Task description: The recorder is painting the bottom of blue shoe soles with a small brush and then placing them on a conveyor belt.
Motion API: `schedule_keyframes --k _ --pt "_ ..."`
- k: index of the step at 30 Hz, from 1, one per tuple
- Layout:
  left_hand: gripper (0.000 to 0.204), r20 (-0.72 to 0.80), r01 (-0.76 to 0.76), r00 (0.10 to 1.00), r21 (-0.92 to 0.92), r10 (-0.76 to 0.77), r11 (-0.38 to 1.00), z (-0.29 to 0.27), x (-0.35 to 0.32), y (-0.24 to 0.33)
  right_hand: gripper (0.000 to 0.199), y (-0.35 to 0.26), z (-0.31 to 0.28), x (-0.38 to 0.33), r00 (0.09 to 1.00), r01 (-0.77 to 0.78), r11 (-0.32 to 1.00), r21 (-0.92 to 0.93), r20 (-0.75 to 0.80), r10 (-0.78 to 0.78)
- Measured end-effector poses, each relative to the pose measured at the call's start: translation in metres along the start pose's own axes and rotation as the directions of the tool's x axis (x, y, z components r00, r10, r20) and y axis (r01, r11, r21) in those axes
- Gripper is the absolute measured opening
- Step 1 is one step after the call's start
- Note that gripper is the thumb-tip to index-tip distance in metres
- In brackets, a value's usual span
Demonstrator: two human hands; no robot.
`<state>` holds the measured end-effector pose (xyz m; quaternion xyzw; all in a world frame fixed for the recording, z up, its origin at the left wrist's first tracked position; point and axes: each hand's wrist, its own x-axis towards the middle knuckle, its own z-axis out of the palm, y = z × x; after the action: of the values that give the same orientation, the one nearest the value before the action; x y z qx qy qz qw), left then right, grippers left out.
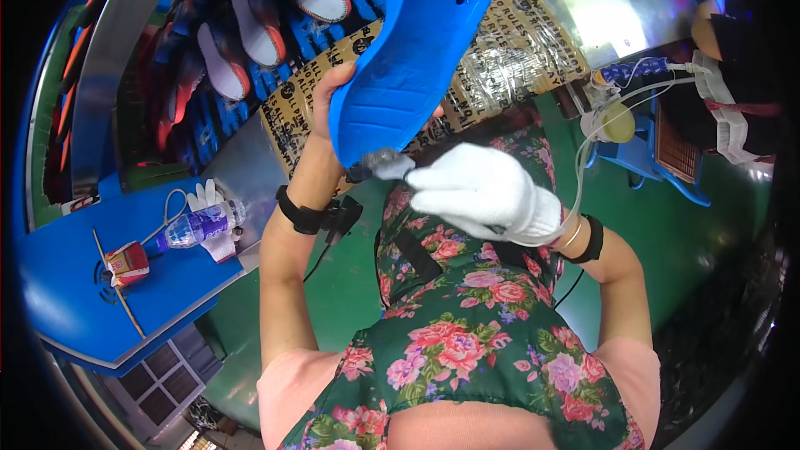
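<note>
My bare left hand (330, 100) grips a large blue sole-shaped piece (400, 75) by its left edge. The piece is tilted upright, with shallow ridges near its lower end and several round holes toward the top. In a white knitted glove, my right hand (483, 192) is closed around a small brush (390, 163). Dark, greyish bristles meet the lower rim of the blue piece. Most of the brush's handle is hidden by the glove. Some fingertips show at the blue piece's right edge.
Behind, a cardboard-covered ledge (533, 33) crosses in front of a blue rack holding several shoe soles (254, 25). On the blue table (67, 283) at left lie a plastic bottle (200, 225), a glove and a small red box (127, 264). A yellowish cup (618, 123) and hoses stand right.
</note>
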<state>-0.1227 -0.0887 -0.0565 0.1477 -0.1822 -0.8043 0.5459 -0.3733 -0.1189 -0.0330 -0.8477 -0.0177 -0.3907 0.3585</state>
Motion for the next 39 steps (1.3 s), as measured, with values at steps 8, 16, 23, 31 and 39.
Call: schedule_keyframes --k 8,16,23,31,39 --pt "0.102 -0.07 -0.022 0.997 0.063 0.027 0.998 -0.009 0.005 0.003 0.015 0.012 -0.005 0.01 0.95 -0.305 0.893 0.332 0.035 0.311" --pt "0.089 -0.041 -0.072 0.997 -0.254 0.064 0.964 -0.004 -0.009 -0.041 0.016 0.043 -0.047 0.036 0.925 -0.28 0.944 0.176 -0.214 0.315" --pt "0.095 -0.105 -0.051 0.994 -0.289 0.022 0.956 -0.007 -0.008 -0.053 0.03 0.067 -0.058 0.055 0.96 0.062 0.881 -0.469 -0.214 -0.181" --pt "0.113 -0.026 -0.302 0.953 0.054 0.303 0.952 0.047 -0.036 -0.012 0.018 0.013 -0.056 0.011 0.823 -0.326 0.792 0.516 -0.257 0.506" --pt "0.122 0.496 -0.549 0.762 0.151 0.417 0.822 0.167 -0.02 0.112 0.021 0.028 -0.065 0.002 0.585 -0.253 0.522 0.815 -0.301 0.753"
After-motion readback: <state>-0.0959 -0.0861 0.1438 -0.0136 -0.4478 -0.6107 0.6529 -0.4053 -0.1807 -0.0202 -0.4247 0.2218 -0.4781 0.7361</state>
